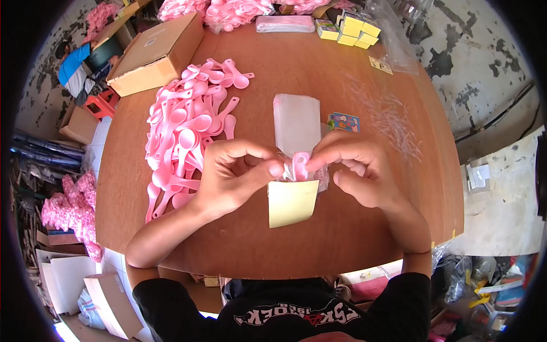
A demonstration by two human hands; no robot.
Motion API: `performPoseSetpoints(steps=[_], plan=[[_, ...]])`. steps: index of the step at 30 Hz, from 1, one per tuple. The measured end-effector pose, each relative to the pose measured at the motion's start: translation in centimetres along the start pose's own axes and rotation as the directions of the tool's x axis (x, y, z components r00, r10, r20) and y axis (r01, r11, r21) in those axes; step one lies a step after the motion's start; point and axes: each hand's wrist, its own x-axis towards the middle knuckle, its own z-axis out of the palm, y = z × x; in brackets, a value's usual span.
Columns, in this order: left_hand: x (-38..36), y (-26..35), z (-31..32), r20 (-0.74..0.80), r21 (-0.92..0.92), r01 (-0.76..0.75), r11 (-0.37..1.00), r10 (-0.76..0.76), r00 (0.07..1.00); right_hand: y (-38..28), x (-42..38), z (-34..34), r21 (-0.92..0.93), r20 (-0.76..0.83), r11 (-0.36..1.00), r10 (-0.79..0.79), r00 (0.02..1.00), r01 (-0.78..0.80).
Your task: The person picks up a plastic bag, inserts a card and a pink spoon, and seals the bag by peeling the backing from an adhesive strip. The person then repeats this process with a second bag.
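Note:
My left hand (236, 174) pinches the left edge of a small clear plastic bag (323, 181) between thumb and forefinger. A pink spoon (300, 162) stands in the bag's mouth, its holed handle end showing and the rest hidden. In front of it hangs a plain pale yellow card (293, 205). My right hand (362, 171) is at the bag's right side with curled fingers; its forefinger tip touches the spoon handle, and its thumb is a little apart. Just beyond both hands lies a stack of clear plastic bags (297, 122).
Left of my hands is a large heap of pink spoons (191, 122). Small printed cards (345, 122) and scattered thin clear strips (396, 122) lie to the right. A cardboard box (156, 54) and yellow card stacks (356, 28) stand farther back. Another person (76, 71) is at the far left.

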Motion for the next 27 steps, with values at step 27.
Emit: performPoseSetpoints(steps=[27], plan=[[1.0,2.1,0.9,-0.109,0.020,0.149,0.989,-0.146,0.983,-1.0,-0.2,0.2,0.018,-0.113,0.990,-0.136,0.984,0.138]])
